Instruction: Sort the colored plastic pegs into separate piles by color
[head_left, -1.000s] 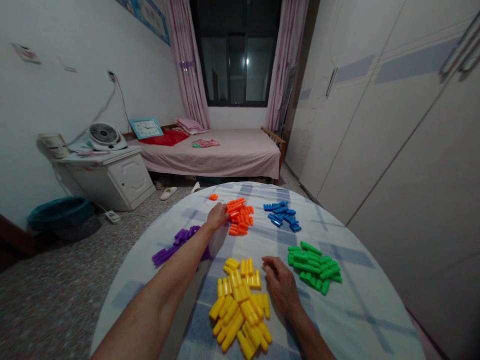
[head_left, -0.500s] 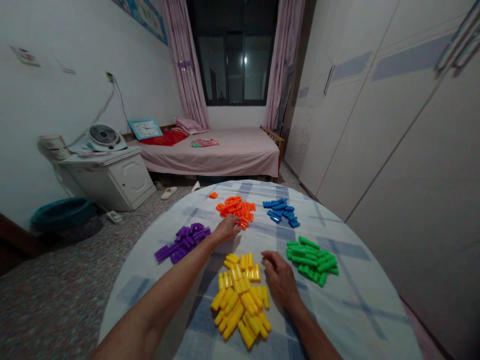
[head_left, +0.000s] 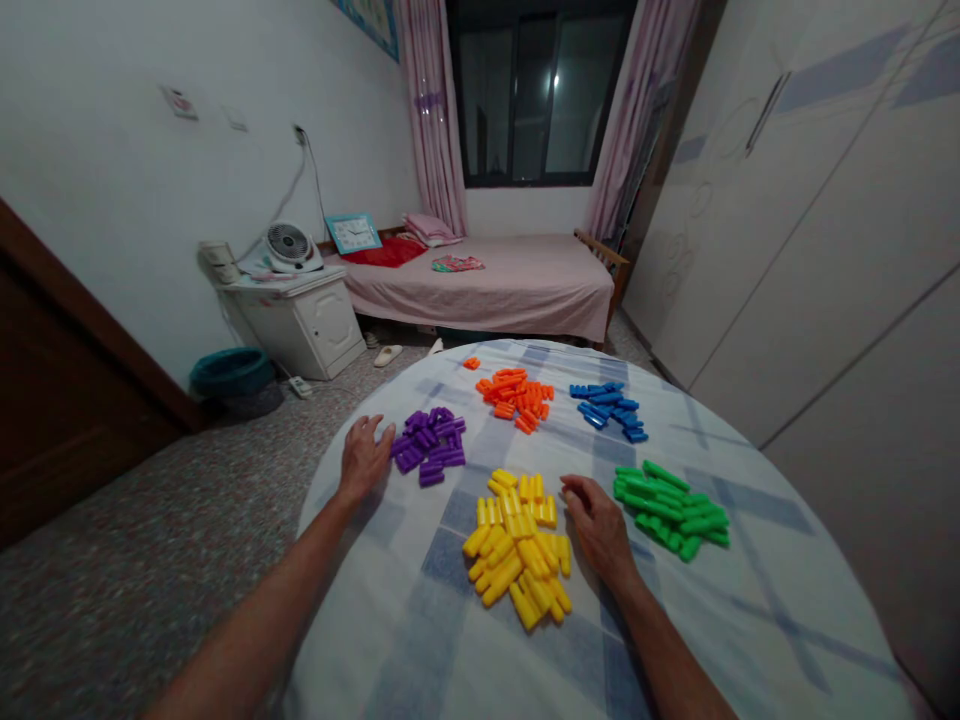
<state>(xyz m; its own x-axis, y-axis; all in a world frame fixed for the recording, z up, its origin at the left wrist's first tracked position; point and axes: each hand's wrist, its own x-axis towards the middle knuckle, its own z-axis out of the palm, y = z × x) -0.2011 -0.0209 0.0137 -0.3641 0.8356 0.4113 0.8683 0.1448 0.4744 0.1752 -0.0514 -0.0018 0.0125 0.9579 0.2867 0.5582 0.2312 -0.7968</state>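
My left hand (head_left: 365,458) is at the left edge of a heap of purple plastic toy blocks (head_left: 425,440). Its fingers are apart, the tips at or touching the outermost blocks, and nothing shows in its grasp. Resting on the cloth between the yellow blocks (head_left: 517,550) and the green blocks (head_left: 671,508) is my right hand (head_left: 598,530). Its fingers are loosely bent, with a gap by the thumb and nothing visible in them. The yellow heap lies nearest me, partly stacked.
Orange blocks (head_left: 517,396) lie farther back, with a separate orange piece (head_left: 471,363) behind them. Blue blocks (head_left: 607,408) are at the back right. A checked cloth covers the round table (head_left: 360,620). Beyond stand a bed (head_left: 510,280), a white cabinet (head_left: 315,330) and a wardrobe (head_left: 795,220).
My left hand has left the orange heap and moved left to the purple blocks, which now lie closer together. The view has swung left. My right hand stays beside the yellow heap.
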